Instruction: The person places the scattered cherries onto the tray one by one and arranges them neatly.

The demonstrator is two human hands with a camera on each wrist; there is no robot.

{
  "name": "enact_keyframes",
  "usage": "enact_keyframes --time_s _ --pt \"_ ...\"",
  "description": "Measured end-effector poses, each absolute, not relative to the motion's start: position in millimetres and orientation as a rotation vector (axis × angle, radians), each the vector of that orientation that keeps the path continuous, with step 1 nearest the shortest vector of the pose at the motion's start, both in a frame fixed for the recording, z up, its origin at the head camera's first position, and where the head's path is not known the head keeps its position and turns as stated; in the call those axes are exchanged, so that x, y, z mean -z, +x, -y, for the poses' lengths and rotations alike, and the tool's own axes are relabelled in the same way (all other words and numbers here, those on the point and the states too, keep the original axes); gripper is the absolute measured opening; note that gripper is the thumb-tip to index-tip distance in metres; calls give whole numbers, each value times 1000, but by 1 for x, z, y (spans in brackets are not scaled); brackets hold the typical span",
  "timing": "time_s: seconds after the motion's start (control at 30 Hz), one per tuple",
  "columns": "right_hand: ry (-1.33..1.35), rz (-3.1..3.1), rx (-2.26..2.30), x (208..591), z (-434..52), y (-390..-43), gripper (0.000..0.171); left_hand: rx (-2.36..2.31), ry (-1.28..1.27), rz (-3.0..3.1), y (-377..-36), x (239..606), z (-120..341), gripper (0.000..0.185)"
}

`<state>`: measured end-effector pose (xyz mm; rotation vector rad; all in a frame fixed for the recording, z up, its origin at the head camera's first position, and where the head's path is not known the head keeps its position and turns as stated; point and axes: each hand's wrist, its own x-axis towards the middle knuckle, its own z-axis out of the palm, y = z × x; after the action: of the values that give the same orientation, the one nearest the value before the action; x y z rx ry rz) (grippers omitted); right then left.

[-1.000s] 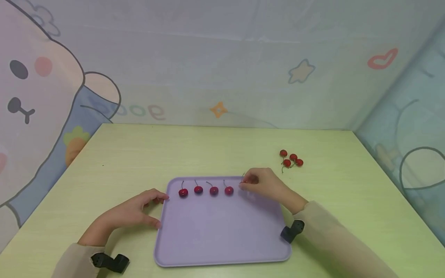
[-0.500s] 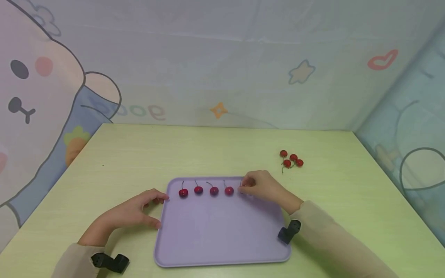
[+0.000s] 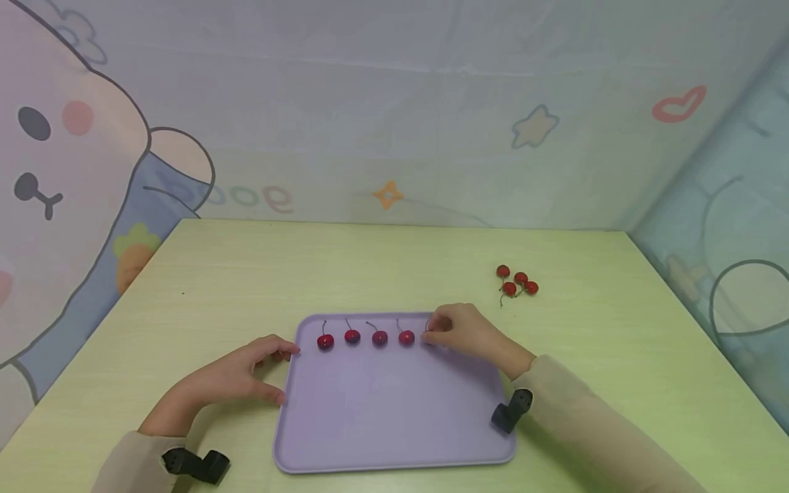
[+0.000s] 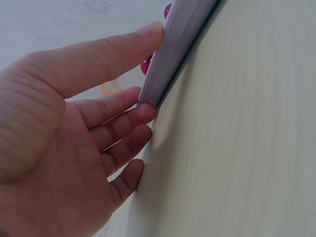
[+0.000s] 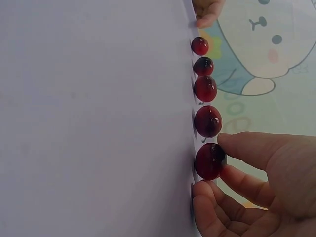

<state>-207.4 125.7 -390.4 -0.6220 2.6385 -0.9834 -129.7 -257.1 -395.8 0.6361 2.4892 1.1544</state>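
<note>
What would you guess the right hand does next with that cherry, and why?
Probably let go and lift away. The right hand pinches the fifth cherry, which already seems to sit on the purple tray in line with four others, while the left hand steadies the tray's edge. Loose cherries wait on the table.

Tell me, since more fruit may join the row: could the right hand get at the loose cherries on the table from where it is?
Probably yes. The right hand pinches a cherry on the tray, and only bare table lies between it and the loose cherries; it must let go first.
</note>
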Motion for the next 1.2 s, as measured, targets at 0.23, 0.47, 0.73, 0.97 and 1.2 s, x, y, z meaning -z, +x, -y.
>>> enact_keyframes --time_s 0.23,0.47,0.73,0.97,1.2 --pt "-599 -2643 973 390 -125 -207 15 -1156 637 -2489 -131 397 258 66" --pt "-608 -2653 971 388 -125 -207 17 -1156 646 -2493 -131 396 258 66" --pt "-586 -2659 972 386 -125 -204 17 -1144 627 -2491 -130 395 257 67" --pt "-513 -2686 986 377 -132 -206 22 -1154 616 -2481 -129 394 256 67" --pt "-520 -2765 1037 359 -152 -213 29 -1170 640 -2479 -129 396 257 67"
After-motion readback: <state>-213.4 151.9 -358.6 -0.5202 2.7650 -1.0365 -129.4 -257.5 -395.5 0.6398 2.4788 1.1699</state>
